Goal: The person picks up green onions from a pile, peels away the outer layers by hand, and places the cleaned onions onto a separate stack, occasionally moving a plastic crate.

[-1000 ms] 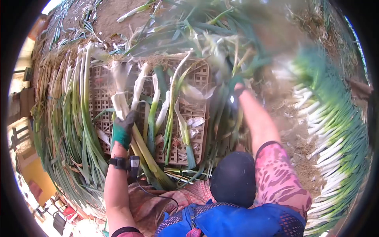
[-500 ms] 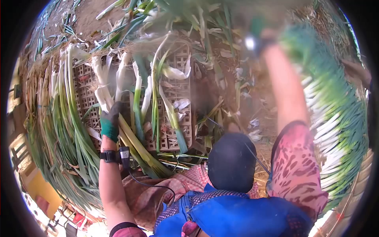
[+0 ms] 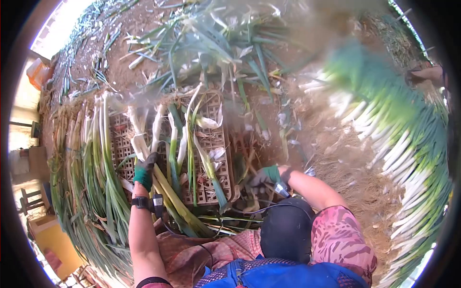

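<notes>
My left hand (image 3: 146,168), in a dark-palmed glove with a green cuff, is closed round a thick leek (image 3: 180,204) over the brown plastic crate (image 3: 225,168). The white root end points up and away, and the green leaves run down toward my lap. Beside it on the crate lie several loose leeks (image 3: 183,144) and peeled leaf scraps. My right hand (image 3: 263,180), gloved the same way, is just off the crate's right edge. Its fingers look apart with nothing seen in them, though their tips blend into the dark ground.
Unpeeled leeks (image 3: 91,158) lie in a row left of the crate. A long curved row of clean white-stemmed leeks (image 3: 394,158) runs down the right side. Cut leaves (image 3: 206,43) litter the soil beyond the crate. A black rounded pad (image 3: 286,233) is at my knee.
My right hand has come back from the upper right, by the clean leeks, to the crate's right edge. The left keeps its hold on the leek. The view has tilted up.
</notes>
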The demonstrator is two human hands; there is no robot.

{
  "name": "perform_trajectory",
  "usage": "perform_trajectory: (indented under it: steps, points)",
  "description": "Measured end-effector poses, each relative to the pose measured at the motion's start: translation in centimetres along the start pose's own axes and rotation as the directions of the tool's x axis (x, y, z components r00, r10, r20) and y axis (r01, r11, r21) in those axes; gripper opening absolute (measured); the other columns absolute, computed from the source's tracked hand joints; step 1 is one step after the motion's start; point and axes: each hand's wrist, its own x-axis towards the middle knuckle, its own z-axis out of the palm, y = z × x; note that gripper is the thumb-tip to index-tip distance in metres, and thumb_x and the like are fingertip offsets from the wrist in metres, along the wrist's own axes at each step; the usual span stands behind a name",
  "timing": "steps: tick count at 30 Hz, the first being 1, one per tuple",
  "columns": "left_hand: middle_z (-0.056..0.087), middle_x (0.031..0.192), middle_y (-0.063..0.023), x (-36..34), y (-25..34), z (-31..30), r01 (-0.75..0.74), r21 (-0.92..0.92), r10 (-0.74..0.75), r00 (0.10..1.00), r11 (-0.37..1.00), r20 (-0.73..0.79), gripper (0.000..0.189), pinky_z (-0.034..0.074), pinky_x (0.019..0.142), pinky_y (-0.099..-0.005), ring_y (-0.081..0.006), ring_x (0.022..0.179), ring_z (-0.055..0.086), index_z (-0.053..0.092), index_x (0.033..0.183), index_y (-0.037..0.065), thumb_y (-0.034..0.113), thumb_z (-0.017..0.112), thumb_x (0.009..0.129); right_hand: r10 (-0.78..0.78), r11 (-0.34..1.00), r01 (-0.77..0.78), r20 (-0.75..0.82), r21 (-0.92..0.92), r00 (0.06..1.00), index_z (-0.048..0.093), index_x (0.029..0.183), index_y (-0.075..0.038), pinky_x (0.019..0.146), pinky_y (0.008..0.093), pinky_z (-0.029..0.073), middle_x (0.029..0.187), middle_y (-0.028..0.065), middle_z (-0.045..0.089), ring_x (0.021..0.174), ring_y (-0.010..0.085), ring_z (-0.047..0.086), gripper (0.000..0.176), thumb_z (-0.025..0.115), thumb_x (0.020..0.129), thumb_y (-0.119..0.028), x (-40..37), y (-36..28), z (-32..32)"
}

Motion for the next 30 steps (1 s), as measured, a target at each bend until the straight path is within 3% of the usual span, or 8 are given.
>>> perform_trajectory:
  steps: [2,4,5,7,15,20,24,30]
  points:
    - [0.065,0.078,-0.0031,-2.2,2.5,0.7,0.049,0.010,-0.049,0.998,0.999,0.050,0.030,0.048,0.063,-0.0304,-0.0151,0.068,0.061,0.067,0.097,0.003,0.025,0.076,0.078,-0.317,0.841,0.182,-0.192,-0.509,0.929,0.067,0.113,-0.003,0.080,0.0311,0.055,0.107,0.0134,0.070,0.096,0.0203,0.066,0.031,0.067,0.087,-0.019,-3.1,2.3,-1.9]
    - [0.064,0.077,-0.0032,-3.9,3.6,0.7,-0.057,0.129,0.065,0.996,0.990,-0.056,0.031,0.046,0.059,-0.0315,-0.0149,0.066,0.058,0.068,0.093,0.004,0.028,0.077,0.076,-0.634,0.181,-0.164,-0.243,-0.970,0.734,0.066,0.116,-0.006,0.083,0.0283,0.053,0.114,0.0138,0.068,0.102,0.0173,0.064,0.031,0.064,0.089,-0.022,-8.5,3.6,-2.7]
    - [0.064,0.078,-0.0034,-5.4,5.0,1.0,-0.102,0.084,0.107,0.993,0.991,-0.051,0.030,0.046,0.060,-0.0319,-0.0150,0.067,0.058,0.068,0.093,0.004,0.027,0.077,0.076,-0.460,0.840,0.012,-0.700,-0.542,0.546,0.064,0.120,-0.010,0.085,0.0304,0.051,0.117,0.0119,0.066,0.104,0.0178,0.062,0.036,0.060,0.092,-0.031,-13.3,3.1,-0.2]
    - [0.065,0.081,-0.0039,-8.4,7.2,1.4,-0.188,0.009,0.188,0.981,0.982,-0.053,0.028,0.047,0.063,-0.0319,-0.0152,0.071,0.059,0.069,0.094,0.004,0.025,0.076,0.077,-0.161,0.957,-0.142,-0.869,-0.253,0.468,0.060,0.122,-0.007,0.080,0.0352,0.051,0.103,0.0130,0.068,0.091,0.0233,0.065,0.039,0.052,0.095,-0.033,-20.8,4.5,2.8]
    - [0.063,0.082,0.0005,-21.0,17.9,-0.8,-0.718,-0.211,0.715,0.691,0.663,-0.107,0.030,0.045,0.066,-0.0267,-0.0091,0.072,0.056,0.068,0.098,0.002,0.022,0.076,0.077,0.087,0.623,-0.726,-0.897,-0.290,0.433,0.068,0.111,-0.011,0.080,0.0402,0.051,0.098,0.0143,0.070,0.089,0.0281,0.067,0.036,0.048,0.094,-0.037,-32.5,13.0,14.7]
    - [0.067,0.085,-0.0028,-32.4,25.0,-5.5,-0.825,-0.039,0.806,0.559,0.563,-0.197,0.022,0.048,0.068,-0.0260,-0.0112,0.074,0.061,0.068,0.098,-0.001,0.015,0.069,0.084,-0.520,0.469,-0.639,-0.776,-0.609,0.358,0.058,0.127,-0.002,0.088,0.0388,0.052,0.121,0.0197,0.063,0.113,0.0300,0.061,0.045,0.055,0.092,-0.031,-39.8,18.1,-5.0]
    - [0.070,0.091,-0.0061,-37.9,26.9,-12.8,-0.924,0.000,0.921,0.380,0.382,-0.089,0.021,0.050,0.073,-0.0272,-0.0136,0.081,0.065,0.069,0.100,-0.001,0.014,0.065,0.087,-0.678,0.628,-0.573,-0.731,-0.527,-0.070,0.060,0.122,-0.002,0.087,0.0382,0.052,0.118,0.0187,0.064,0.110,0.0286,0.062,0.041,0.057,0.091,-0.029,-45.2,4.1,6.0]
    - [0.069,0.090,-0.0077,-45.9,24.1,-22.5,-0.887,-0.204,0.865,0.453,0.414,-0.217,0.020,0.051,0.079,-0.0292,-0.0161,0.086,0.065,0.070,0.098,-0.001,0.013,0.068,0.083,-0.675,0.678,-0.499,-0.726,-0.540,-0.132,0.063,0.116,-0.001,0.086,0.0374,0.052,0.113,0.0173,0.066,0.105,0.0266,0.063,0.036,0.060,0.090,-0.026,-47.6,8.2,12.7]
